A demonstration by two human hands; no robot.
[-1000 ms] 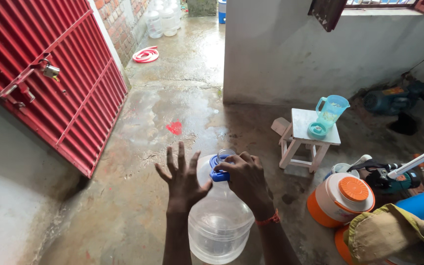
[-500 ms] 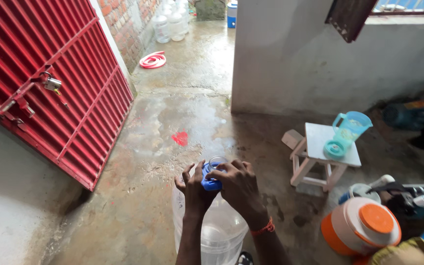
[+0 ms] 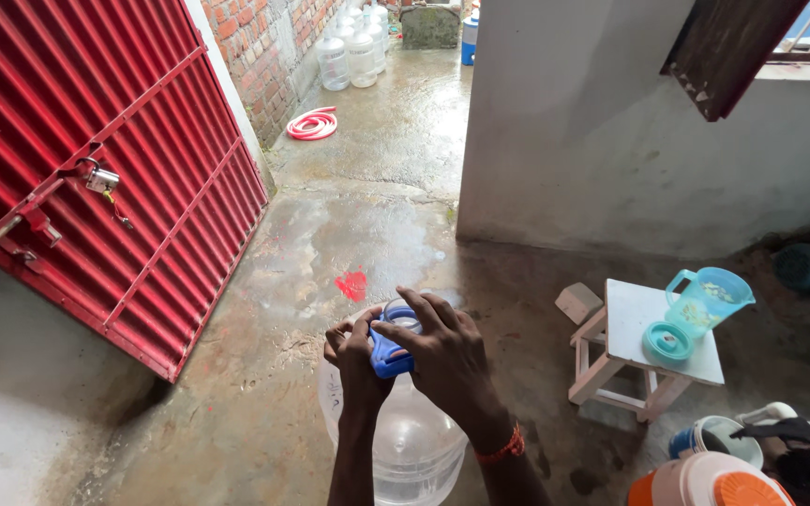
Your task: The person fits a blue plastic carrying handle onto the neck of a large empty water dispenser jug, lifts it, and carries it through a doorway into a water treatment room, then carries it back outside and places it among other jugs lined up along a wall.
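Note:
A big clear plastic water jar stands upright on the wet concrete floor right below me. Its neck carries a blue cap. My left hand wraps the left side of the cap and neck with curled fingers. My right hand, an orange band at its wrist, lies over the cap from the right, fingers spread across its top. Most of the cap is hidden under the two hands.
A red corrugated metal gate with a padlock stands at left. A small white stool at right holds a teal jug and lid. An orange-white cooler sits at bottom right. Several clear jars and a red hose lie far down the passage.
My left hand, open with fingers spread beside the jar a second ago, has come onto the cap. Both hands now grip it. The camera has tilted and moved closer to the jar.

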